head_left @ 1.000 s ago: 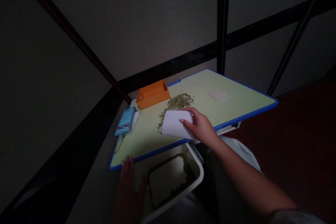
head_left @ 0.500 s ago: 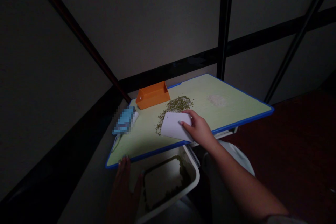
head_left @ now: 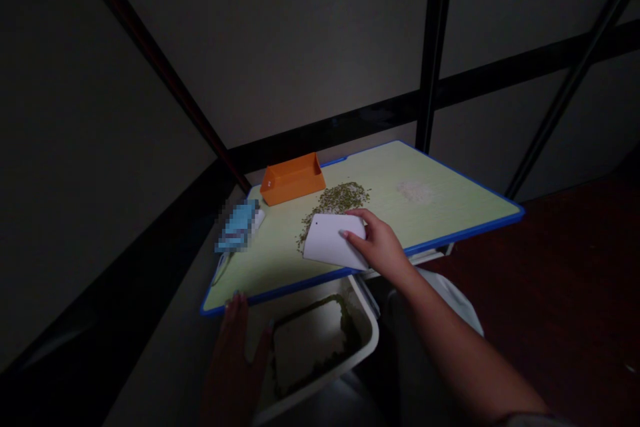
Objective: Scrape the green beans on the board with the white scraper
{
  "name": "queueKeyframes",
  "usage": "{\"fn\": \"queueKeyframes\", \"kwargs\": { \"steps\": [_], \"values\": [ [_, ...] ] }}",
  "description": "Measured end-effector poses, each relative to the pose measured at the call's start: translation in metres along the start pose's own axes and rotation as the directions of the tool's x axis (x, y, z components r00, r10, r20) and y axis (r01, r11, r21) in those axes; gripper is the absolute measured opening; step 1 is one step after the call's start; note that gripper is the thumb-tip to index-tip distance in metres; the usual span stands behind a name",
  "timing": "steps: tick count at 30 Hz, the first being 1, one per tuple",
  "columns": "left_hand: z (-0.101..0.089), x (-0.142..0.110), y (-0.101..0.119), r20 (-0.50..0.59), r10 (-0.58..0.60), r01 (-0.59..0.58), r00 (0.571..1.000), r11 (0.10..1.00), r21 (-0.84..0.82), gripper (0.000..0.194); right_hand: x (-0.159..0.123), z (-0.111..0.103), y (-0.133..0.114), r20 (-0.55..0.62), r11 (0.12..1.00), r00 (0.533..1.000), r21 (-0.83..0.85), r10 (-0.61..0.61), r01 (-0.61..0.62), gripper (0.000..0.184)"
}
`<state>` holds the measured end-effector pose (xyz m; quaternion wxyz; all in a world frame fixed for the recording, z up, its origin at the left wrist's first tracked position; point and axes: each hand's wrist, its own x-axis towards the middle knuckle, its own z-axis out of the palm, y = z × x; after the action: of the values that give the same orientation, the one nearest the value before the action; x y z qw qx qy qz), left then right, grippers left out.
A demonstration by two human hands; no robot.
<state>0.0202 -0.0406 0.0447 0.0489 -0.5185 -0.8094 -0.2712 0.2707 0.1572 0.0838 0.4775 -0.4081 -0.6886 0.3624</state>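
Near edge: my left hand is dim, thumb spread from fingers, fingertips at the table rim, no grip on anything visible. Beside it, below tabletop level, a white plastic open bin.

My right hand is closed, thumb on top, on a flat white scraper-like sheet, low over the near side of the loose green grains. Change: sheet slid slightly left, now covers more of the grain tail. Reads as small progress; main heap basically unmoved.

Surface: pale green tabletop, blue rim. Pale pinkish patch right, blurred blue item left, orange open-topped box behind.

Room: dim panelled wall, dark reddish floor.
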Motion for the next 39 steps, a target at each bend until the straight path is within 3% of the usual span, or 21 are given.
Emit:
{"fn": "queueKeyframes", "kwargs": {
  "steps": [22, 31, 37, 39],
  "values": [
    [0.004, -0.002, -0.002, -0.046, 0.033, -0.033, 0.998, 0.999, 0.004, 0.069, -0.003, -0.002, -0.005, 0.024, 0.995, 1.000, -0.096, -0.017, 0.019, 0.035],
    [0.004, 0.000, -0.002, -0.026, 0.033, -0.032, 0.999, 0.999, 0.012, 0.071, -0.007, -0.006, -0.007, -0.027, 0.996, 0.998, 0.063, -0.057, 0.059, 0.034],
    [0.001, -0.001, 0.000, -0.014, 0.015, -0.015, 1.000, 1.000, 0.003, 0.072, -0.030, 0.002, -0.035, 0.016, 0.986, 0.991, -0.101, -0.130, 0.131, 0.037],
    [0.001, 0.000, 0.000, -0.014, 0.025, -0.025, 1.000, 1.000, 0.001, 0.072, -0.041, 0.011, -0.044, 0.073, 0.956, 0.973, -0.187, -0.218, 0.228, 0.036]
  ]
}}
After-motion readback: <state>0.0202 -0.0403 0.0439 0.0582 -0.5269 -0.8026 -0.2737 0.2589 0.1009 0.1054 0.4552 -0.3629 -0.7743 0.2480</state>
